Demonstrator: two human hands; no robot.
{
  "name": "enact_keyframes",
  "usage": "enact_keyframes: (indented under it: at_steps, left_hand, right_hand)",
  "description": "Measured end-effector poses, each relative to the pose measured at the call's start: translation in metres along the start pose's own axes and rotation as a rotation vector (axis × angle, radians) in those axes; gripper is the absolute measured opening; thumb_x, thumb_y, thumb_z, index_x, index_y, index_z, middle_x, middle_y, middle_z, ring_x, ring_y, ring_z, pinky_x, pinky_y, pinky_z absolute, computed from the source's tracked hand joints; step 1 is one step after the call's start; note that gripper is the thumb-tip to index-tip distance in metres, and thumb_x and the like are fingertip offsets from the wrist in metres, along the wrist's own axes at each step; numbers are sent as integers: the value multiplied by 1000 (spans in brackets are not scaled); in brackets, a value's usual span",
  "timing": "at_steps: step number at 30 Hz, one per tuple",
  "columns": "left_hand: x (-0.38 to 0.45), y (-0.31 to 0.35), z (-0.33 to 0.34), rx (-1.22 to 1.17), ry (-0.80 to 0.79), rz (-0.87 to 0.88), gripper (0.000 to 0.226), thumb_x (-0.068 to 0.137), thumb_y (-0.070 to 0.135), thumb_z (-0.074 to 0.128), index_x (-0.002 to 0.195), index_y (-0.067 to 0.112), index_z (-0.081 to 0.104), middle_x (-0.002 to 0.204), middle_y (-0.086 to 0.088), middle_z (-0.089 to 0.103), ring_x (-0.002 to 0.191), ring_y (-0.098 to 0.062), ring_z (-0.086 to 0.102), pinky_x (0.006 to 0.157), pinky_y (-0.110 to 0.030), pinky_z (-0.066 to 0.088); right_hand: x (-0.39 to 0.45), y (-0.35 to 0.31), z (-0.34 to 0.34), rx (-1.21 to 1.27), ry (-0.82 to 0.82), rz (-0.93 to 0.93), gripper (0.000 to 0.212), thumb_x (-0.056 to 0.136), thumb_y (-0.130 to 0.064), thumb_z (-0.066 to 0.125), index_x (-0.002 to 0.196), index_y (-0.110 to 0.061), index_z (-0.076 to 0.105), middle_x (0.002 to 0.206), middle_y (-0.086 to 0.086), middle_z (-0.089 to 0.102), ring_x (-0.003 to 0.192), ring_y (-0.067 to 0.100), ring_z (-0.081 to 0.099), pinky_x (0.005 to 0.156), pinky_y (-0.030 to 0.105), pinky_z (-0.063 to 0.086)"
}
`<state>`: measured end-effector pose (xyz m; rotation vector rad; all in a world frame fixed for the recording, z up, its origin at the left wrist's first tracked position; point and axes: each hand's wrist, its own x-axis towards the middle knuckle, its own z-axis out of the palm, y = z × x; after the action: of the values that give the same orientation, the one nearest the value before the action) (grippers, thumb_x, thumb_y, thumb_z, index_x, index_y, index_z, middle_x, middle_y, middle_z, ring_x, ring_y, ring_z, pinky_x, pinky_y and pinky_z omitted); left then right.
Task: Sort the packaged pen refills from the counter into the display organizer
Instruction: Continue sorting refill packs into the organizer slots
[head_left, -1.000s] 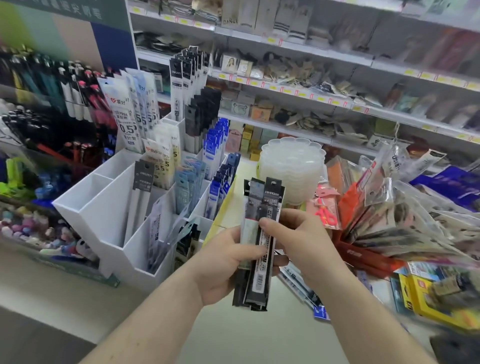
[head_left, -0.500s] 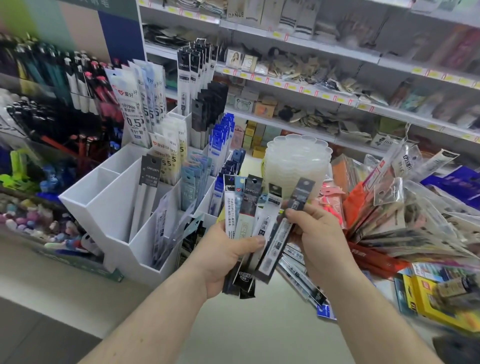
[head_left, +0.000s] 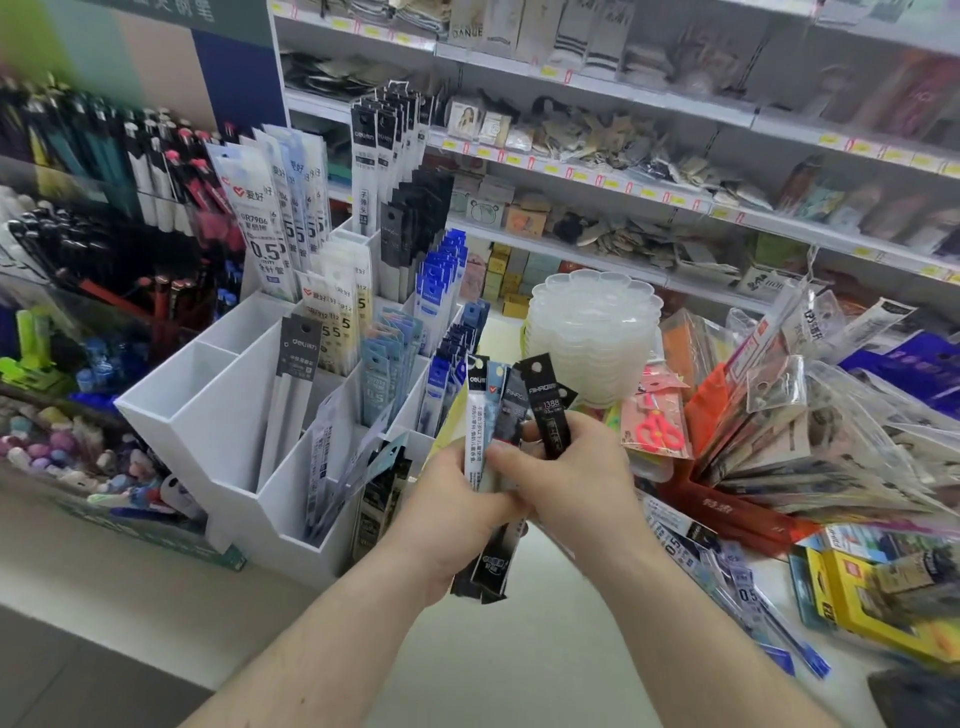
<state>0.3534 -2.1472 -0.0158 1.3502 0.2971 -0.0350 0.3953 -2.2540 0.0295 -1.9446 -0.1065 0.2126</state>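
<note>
Refill packs (head_left: 501, 415), a fanned sheaf of them, stood nearly upright between both hands at the centre of the view, long axes running from about six o'clock up to twelve, header cards on top. The left hand (head_left: 452, 512) gripped the sheaf low down, thumb across the front; the right hand (head_left: 576, 467) pinched a black-carded pack (head_left: 550, 410) at the right edge of the fan, as if peeling it off. The white display organizer (head_left: 234, 441) lay at about ten o'clock from the hands, near, on the left hand's side (its compartments open upward, so a pack would have gone in end-first). It looked rigid, smooth plastic with square dividers; the packs were slim, glossy, flexible sleeves with punched hang holes. More packs (head_left: 727, 571) lay flat on the pale worktop (head_left: 519, 665) at about four o'clock.
</note>
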Motion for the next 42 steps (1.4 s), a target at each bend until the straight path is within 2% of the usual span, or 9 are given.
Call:
enact_keyframes:
  at_steps: [10, 14, 20, 24, 26, 30, 36, 39, 42]
  left_hand:
    - [-3, 2, -2, 160, -24, -81, 44, 60, 14, 76, 102, 17, 65, 92, -11, 74, 91, -36, 71, 83, -50, 58]
    - [3, 1, -10, 112, 11, -168, 31, 84, -8, 64, 112, 5, 60, 92, -13, 71, 78, -26, 72, 70, -38, 60]
    - [6, 12, -1, -395, 18, -334, 11, 96, 4, 52, 106, 6, 52, 67, -3, 55, 43, -12, 42, 43, -23, 40]
    - [-3, 19, 10, -239, -156, -229, 30, 82, 31, 75, 103, 11, 68, 87, -6, 71, 70, -25, 59, 64, -33, 46]
    - [-7, 17, 15, -168, -185, -143, 14, 83, 10, 73, 93, 19, 77, 94, -8, 76, 85, -25, 69, 78, -41, 53]
    - [-4, 14, 12, -99, -19, -83, 23, 86, -9, 63, 85, 13, 70, 81, -7, 75, 70, -17, 71, 62, -30, 59]
    - [-4, 10, 9, -111, 56, -39, 23, 85, -7, 67, 104, 5, 68, 91, -13, 76, 80, -24, 72, 65, -32, 58]
    - [-8, 10, 11, -162, 10, -34, 24, 88, -9, 62, 106, 6, 68, 96, -14, 76, 87, -25, 74, 69, -32, 60]
    - [-11, 11, 9, -168, -29, -27, 25, 90, -6, 59, 112, 5, 68, 102, -13, 76, 94, -25, 73, 74, -32, 60]
  right_hand:
    - [20, -7, -22, 452, 132, 112, 16, 89, -7, 70, 77, -11, 59, 61, -1, 54, 46, 8, 45, 45, 22, 40]
    - [38, -16, -57, 785, 298, 166, 6, 96, -10, 60, 91, -12, 62, 74, 0, 60, 49, 8, 44, 45, 19, 39]
    - [31, -3, -56, 773, -31, 268, 8, 97, -11, 55, 95, -12, 63, 71, 0, 60, 43, 7, 41, 40, 18, 35]
    - [26, 10, -40, 701, -31, 273, 10, 95, -9, 58, 103, -8, 65, 77, 5, 67, 50, 16, 52, 52, 25, 42]
    - [23, 14, -34, 670, -37, 289, 20, 94, -19, 63, 107, -5, 68, 85, 8, 69, 65, 27, 57, 63, 33, 43]
    - [19, 4, -41, 844, -32, 397, 57, 93, -58, 47, 101, -4, 64, 79, 10, 61, 54, 15, 40, 52, 27, 29]
    - [4, -6, -36, 905, -129, 443, 31, 100, 1, 35, 90, -1, 65, 68, 11, 65, 53, 19, 63, 49, 28, 50]
    - [2, -6, -28, 906, -164, 409, 24, 100, 2, 41, 107, 0, 64, 84, 17, 75, 70, 30, 74, 62, 43, 62]
    - [2, -5, -25, 900, -129, 396, 20, 99, 2, 47, 108, -2, 63, 75, 11, 75, 60, 22, 73, 54, 34, 61]
